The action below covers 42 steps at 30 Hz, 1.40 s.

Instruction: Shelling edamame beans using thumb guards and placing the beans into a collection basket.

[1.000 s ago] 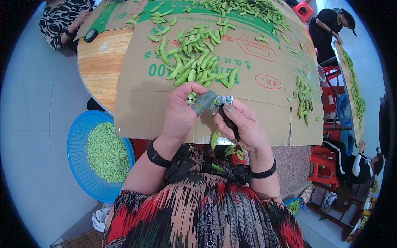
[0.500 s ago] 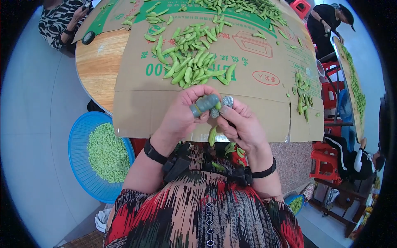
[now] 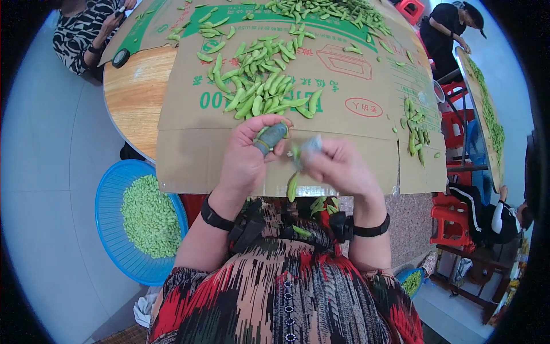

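Note:
My left hand (image 3: 243, 150) is curled above the cardboard's near edge, with a grey-green cover (image 3: 270, 137) around a finger. A little green shows beside that cover; what the fingers hold is mostly hidden. To its right and apart from it, my right hand (image 3: 344, 167) is smeared by motion, with a pale patterned cover (image 3: 312, 145) at its fingertips. Blurred green shows next to those fingertips. Below them a single green soybean pod (image 3: 293, 187) hangs or lies at the cardboard's edge. Beyond both hands lies a heap of green soybean pods (image 3: 258, 94).
Flattened cardboard (image 3: 195, 155) covers much of the round wooden table (image 3: 134, 97). At lower left stands a blue basket (image 3: 109, 241) of shelled beans. A tape roll (image 3: 121, 58) lies at left. Other people sit or stand around, near red stools (image 3: 450, 226) and another table.
My hands have drawn apart from where they met. The right one has swung slightly right and is blurred; the left stays curled in nearly the same place.

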Each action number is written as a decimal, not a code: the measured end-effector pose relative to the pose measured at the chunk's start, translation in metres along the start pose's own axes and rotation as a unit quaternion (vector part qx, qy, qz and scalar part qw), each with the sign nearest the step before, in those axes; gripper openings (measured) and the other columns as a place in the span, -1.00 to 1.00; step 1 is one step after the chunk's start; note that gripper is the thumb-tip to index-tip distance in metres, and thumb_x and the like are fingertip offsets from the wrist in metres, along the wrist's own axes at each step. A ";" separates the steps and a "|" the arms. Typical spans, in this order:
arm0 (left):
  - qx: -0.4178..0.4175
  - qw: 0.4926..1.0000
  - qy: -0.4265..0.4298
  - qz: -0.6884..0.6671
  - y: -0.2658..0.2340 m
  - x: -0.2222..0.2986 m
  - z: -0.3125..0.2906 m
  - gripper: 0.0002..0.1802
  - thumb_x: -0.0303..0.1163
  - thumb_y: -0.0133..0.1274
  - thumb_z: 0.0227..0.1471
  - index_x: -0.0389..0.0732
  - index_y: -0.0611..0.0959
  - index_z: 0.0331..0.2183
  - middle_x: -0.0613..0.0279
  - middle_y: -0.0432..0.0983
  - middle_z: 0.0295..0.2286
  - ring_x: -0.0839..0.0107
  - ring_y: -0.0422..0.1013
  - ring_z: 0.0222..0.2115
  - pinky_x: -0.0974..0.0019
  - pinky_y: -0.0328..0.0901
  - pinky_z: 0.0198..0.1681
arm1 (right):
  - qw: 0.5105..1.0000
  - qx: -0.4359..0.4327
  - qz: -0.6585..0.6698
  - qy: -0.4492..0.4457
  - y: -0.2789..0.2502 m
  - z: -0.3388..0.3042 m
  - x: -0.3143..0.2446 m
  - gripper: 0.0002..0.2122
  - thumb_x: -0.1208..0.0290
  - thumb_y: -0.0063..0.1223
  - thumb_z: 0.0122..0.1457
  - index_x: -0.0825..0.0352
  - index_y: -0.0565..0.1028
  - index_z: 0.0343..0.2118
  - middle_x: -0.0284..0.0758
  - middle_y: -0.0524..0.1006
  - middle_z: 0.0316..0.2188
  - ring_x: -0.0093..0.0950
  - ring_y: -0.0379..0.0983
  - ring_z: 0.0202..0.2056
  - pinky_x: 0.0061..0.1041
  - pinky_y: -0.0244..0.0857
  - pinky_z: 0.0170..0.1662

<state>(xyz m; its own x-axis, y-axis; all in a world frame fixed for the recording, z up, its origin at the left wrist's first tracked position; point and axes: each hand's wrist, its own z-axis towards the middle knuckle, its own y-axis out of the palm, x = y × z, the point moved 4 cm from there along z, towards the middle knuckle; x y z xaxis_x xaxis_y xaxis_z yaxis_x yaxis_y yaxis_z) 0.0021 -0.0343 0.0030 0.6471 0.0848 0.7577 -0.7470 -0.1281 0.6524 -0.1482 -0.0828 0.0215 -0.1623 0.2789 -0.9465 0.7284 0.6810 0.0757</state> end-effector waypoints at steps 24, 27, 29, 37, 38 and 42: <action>-0.018 0.982 -0.098 -0.158 -0.013 0.020 -0.016 -0.74 -0.38 -0.17 0.11 -0.36 0.47 -0.23 0.14 0.43 -0.42 0.61 0.27 -0.62 0.64 0.06 -0.67 | 0.773 0.263 -0.566 -0.114 0.002 0.026 -0.025 -0.73 0.25 0.07 0.02 0.41 0.40 -0.54 -0.09 0.47 -0.64 -0.13 0.44 -0.56 -0.23 0.28 -0.51; 0.136 0.990 0.003 -0.042 -0.051 0.059 -0.065 -0.74 -0.34 -0.13 0.10 -0.33 0.48 -0.25 0.18 0.44 -0.44 0.60 0.29 -0.59 0.63 0.09 -0.65 | 0.758 0.255 -0.588 -0.124 -0.001 0.028 -0.014 -0.78 0.33 0.04 0.04 0.41 0.39 -0.51 -0.06 0.45 -0.65 -0.10 0.42 -0.54 -0.21 0.27 -0.49; 0.120 0.987 0.023 0.106 -0.080 0.094 -0.091 -0.77 -0.34 -0.07 0.07 -0.29 0.52 -0.28 0.23 0.44 -0.51 0.55 0.31 -0.56 0.61 0.15 -0.60 | 0.770 0.277 -0.558 -0.135 -0.008 0.020 -0.012 -0.79 0.35 0.06 0.03 0.41 0.39 -0.53 -0.07 0.45 -0.64 -0.12 0.42 -0.54 -0.21 0.26 -0.50; 0.266 0.266 -0.048 0.925 -0.183 0.131 -0.198 -0.62 -0.61 -0.01 -0.10 -0.32 0.52 -0.14 -0.12 0.38 -0.10 0.01 0.32 -0.07 0.20 0.23 -0.05 | 0.871 0.228 -0.395 -0.184 0.002 0.011 -0.026 -0.84 0.40 0.08 0.03 0.41 0.43 -0.47 -0.17 0.43 -0.70 -0.24 0.39 -0.63 -0.34 0.23 -0.55; 0.331 0.296 0.013 0.896 -0.170 0.139 -0.190 -0.56 -0.67 -0.03 -0.18 -0.33 0.51 -0.14 -0.08 0.36 -0.09 0.05 0.34 -0.10 0.27 0.24 -0.07 | 0.900 0.207 -0.328 -0.198 0.006 0.011 -0.027 -0.85 0.42 0.09 0.04 0.41 0.46 -0.43 -0.27 0.43 -0.72 -0.35 0.38 -0.67 -0.42 0.20 -0.58; 0.285 0.649 0.156 0.688 -0.089 0.130 -0.122 -0.63 -0.63 0.00 -0.14 -0.31 0.52 -0.17 0.10 0.44 -0.27 0.25 0.38 -0.24 0.37 0.27 -0.14 | 0.997 0.023 -0.004 -0.074 0.018 0.011 -0.013 -0.88 0.42 0.05 0.11 0.36 0.48 -0.36 -0.65 0.32 -0.62 -0.82 0.15 -0.57 -0.76 0.07 -0.55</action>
<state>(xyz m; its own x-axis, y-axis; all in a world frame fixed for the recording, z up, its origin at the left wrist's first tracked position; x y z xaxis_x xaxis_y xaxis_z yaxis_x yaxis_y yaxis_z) 0.1341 0.1090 0.0459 -0.7005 -0.3134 0.6412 -0.3501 -0.6320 -0.6914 -0.1254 -0.0815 0.0313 -0.0708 0.1679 -0.9833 0.7583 0.6495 0.0563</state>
